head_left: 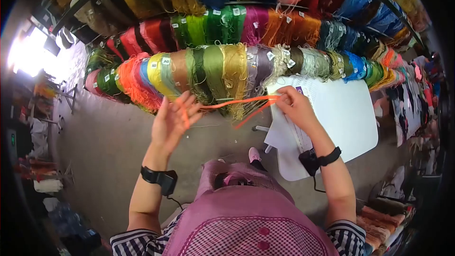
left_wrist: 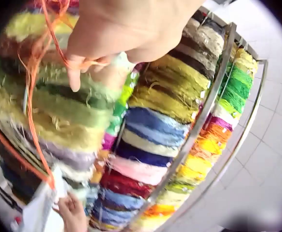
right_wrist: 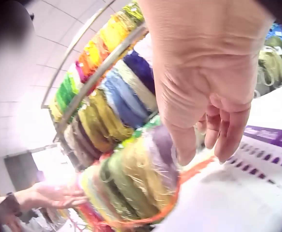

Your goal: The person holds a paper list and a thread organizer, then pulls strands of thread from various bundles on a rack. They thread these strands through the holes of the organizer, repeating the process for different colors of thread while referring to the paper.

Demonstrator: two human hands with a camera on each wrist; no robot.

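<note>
A strand of orange yarn (head_left: 222, 105) spans the gap between the two hands in the head view. My right hand (head_left: 295, 107) pinches it between thumb and fingertips, above the white table, and a loose end slants down from that pinch. My left hand (head_left: 174, 119) is palm up, its fingers spread and loosely bent, with the yarn draped across them. In the left wrist view, orange strands (left_wrist: 30, 104) hang from around the fingers of the left hand (left_wrist: 126, 34). The right wrist view has the right hand (right_wrist: 208, 92) with fingertips together over the yarn (right_wrist: 177, 193).
Racks of multicoloured yarn hanks (head_left: 213, 68) with small white tags stand in rows ahead. A white table (head_left: 350, 114) bears printed sheets (head_left: 284, 130) at the right. More yarn bundles (head_left: 384, 223) lie at lower right. Metal rails (left_wrist: 194, 140) run along the racks.
</note>
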